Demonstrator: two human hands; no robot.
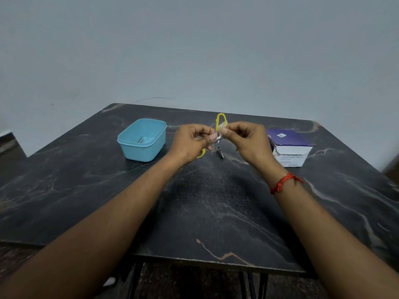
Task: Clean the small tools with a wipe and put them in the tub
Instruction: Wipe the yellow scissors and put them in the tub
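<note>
A: What are the hands doing?

B: Both are raised over the middle of the black marble-patterned table point(216, 212). The left hand point(190, 143) is curled closed around a small pair of yellow-handled scissors point(219, 120); one yellow loop sticks up above the fingers, another bit of yellow shows below the palm.

A: And the right?

B: The right hand point(248, 141) pinches a small pale wipe point(222, 126) between thumb and fingertips, pressed against the scissors near the handle loop. A red thread bracelet point(282, 182) sits on that wrist.

A: Where is the tub?

B: The light blue plastic rectangular tub point(142, 139) stands on the table left of the hands, lid off. A thin metal tool point(141, 139) lies inside; I cannot tell which kind.

A: Anything else on the table?

B: A small dark metal clip-like tool point(219, 151) lies on the tabletop just below and between the hands. To the right sits a purple and white cardboard box of alcohol swabs point(288, 147), its flap open.
</note>
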